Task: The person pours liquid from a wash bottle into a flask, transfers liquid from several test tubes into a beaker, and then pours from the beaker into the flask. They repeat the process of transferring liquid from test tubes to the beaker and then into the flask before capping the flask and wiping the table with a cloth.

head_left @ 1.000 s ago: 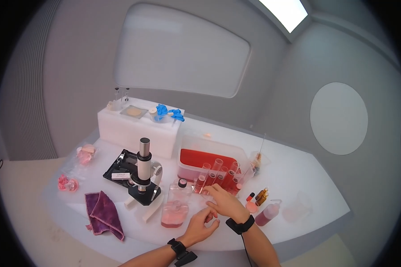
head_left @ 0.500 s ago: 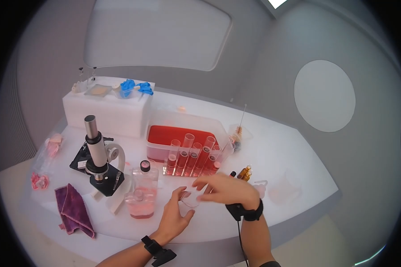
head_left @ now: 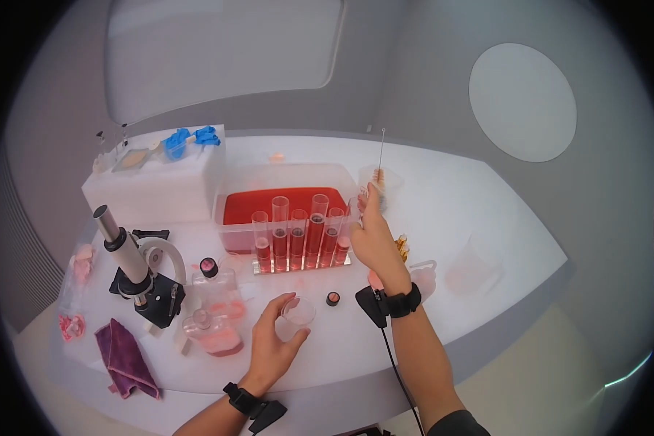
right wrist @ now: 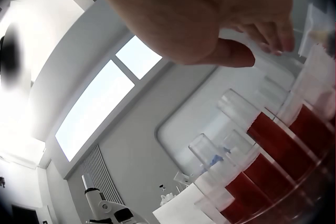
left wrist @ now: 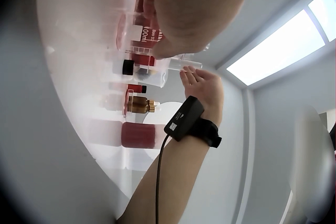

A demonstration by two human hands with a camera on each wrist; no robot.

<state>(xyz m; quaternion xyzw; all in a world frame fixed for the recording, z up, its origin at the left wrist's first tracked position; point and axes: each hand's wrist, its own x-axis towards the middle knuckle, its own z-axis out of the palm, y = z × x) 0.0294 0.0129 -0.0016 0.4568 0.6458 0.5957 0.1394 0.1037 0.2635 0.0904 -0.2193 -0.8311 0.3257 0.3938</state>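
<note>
My left hand (head_left: 272, 345) curves its fingers and thumb round a small clear glass beaker (head_left: 299, 311) near the table's front. White print on the beaker (left wrist: 149, 35), including "100ml", shows in the left wrist view. My right hand (head_left: 376, 240) reaches past the right end of the test tube rack (head_left: 301, 267), its fingers near a clear container (head_left: 394, 185) with a bottle brush (head_left: 380, 160) standing in it. Thumb and fingers stand apart in the right wrist view, with nothing between them. Test tubes (right wrist: 278, 145) of red liquid stand just below that hand.
A tub of red liquid (head_left: 283, 207) sits behind the rack. A small black cap (head_left: 333, 299) lies right of the beaker. To the left are a clear bottle (head_left: 214, 291) with a dark cap, a microscope (head_left: 134, 269) and a purple cloth (head_left: 127, 360). Amber vials (head_left: 402, 248) stand beyond my right wrist.
My right hand has moved from beside the left hand, forward and right to the brush container. The small black cap now shows on the table. My left hand stays at the beaker; the view has shifted.
</note>
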